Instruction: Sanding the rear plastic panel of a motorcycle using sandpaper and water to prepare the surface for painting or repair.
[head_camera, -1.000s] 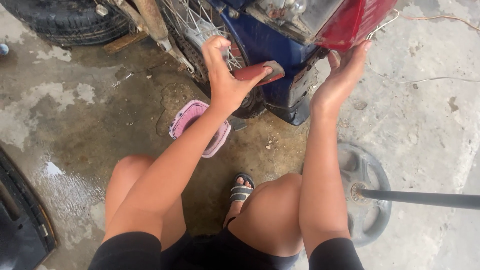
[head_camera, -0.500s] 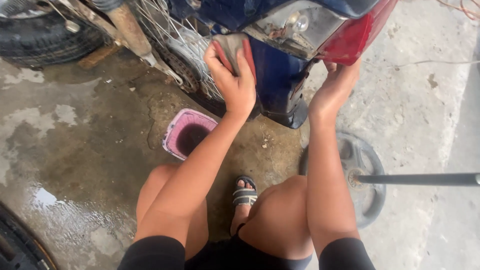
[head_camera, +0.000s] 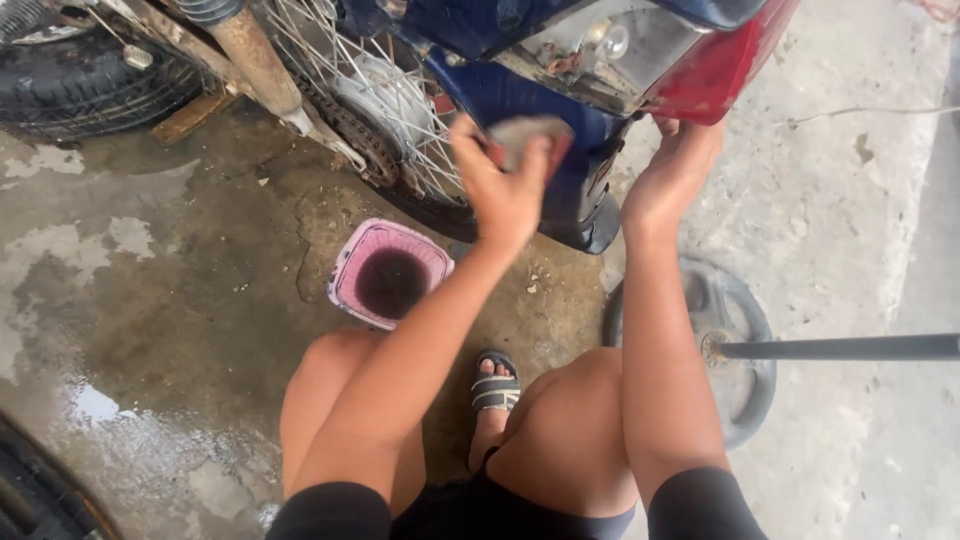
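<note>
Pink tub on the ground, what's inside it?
The pink tub holds something dark, probably liquid. Its bottom is hidden beneath it.
</note>
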